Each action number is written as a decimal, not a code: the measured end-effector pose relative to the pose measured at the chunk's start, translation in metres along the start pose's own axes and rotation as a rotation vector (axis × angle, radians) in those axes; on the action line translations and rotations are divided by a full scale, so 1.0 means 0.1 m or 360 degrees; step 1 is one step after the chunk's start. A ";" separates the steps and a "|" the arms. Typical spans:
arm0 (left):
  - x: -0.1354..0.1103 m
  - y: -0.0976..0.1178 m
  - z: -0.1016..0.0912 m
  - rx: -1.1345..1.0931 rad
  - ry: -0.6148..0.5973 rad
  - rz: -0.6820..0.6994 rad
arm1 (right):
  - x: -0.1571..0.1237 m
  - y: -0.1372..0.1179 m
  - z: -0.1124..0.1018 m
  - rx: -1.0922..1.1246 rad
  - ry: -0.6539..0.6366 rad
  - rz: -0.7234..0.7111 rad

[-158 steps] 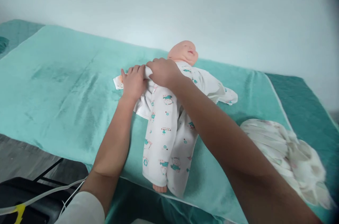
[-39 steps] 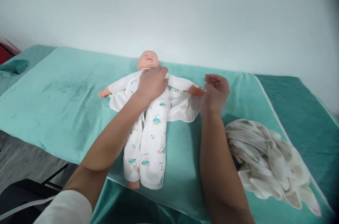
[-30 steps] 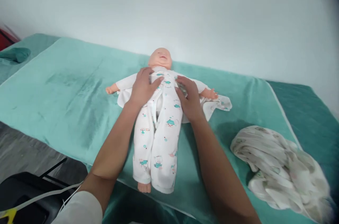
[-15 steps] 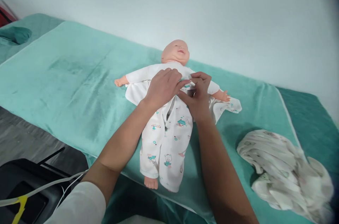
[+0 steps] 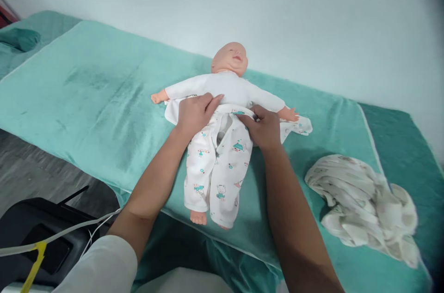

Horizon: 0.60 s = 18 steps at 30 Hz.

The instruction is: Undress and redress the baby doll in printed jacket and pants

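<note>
A baby doll (image 5: 229,59) lies on its back with its arms spread, its torso and arms white. On its legs are white printed baby pants (image 5: 229,168) with an open slit at the crotch; the bare feet stick out below. My left hand (image 5: 197,112) is closed on the pants' waistband at the doll's left-of-picture hip, thumb pointing toward the belly. At the other hip, my right hand (image 5: 265,127) pinches the waistband between thumb and fingers. A printed white cloth garment (image 5: 301,125) lies spread under the doll's arms, mostly hidden by its body.
A crumpled pale patterned cloth (image 5: 360,200) lies to the right on the green-covered bed (image 5: 114,80). Behind the bed stands a white wall (image 5: 312,20). At lower left are a black chair-like object (image 5: 41,223) and a white cable (image 5: 72,227) with a yellow tie.
My hands have moved apart along the waistband, from the middle of the belly toward the hips. The doll's white belly now shows between them. The view has shifted slightly.
</note>
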State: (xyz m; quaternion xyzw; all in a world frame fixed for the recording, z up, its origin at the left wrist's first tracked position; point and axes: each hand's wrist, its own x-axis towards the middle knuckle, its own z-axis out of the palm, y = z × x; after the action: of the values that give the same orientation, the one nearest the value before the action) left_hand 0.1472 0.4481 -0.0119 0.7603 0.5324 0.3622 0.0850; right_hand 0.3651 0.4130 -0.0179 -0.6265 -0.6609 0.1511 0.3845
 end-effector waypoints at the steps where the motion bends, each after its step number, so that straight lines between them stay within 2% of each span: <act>1: -0.06 -0.05 -0.02 -0.0021 0.0008 -0.0054 | -0.03 0.00 -0.02 0.0034 -0.0026 0.0024; 5: -0.28 -0.21 -0.11 -0.0254 -0.0068 -0.0206 | -0.19 0.02 -0.09 0.0170 -0.0132 0.0147; 9: -0.45 -0.31 -0.23 -0.0631 -0.0254 -0.0144 | -0.38 0.09 -0.18 0.0327 -0.0341 0.0237; 13: -0.58 -0.36 -0.35 -0.0766 -0.0468 -0.0074 | -0.50 0.11 -0.26 0.0510 -0.0587 0.0255; 15: -0.62 -0.35 -0.38 -0.0720 -0.0480 -0.0063 | -0.55 0.07 -0.26 0.0504 -0.0583 0.0307; 18: -0.68 -0.31 -0.35 -0.0558 -0.0369 -0.0073 | -0.61 -0.01 -0.18 0.0365 -0.0437 0.0364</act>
State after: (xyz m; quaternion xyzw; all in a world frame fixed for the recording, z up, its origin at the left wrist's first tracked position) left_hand 0.0903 0.3928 -0.0338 0.7581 0.4652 0.3574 0.2849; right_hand 0.3718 0.3501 -0.0246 -0.6231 -0.6102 0.3520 0.3399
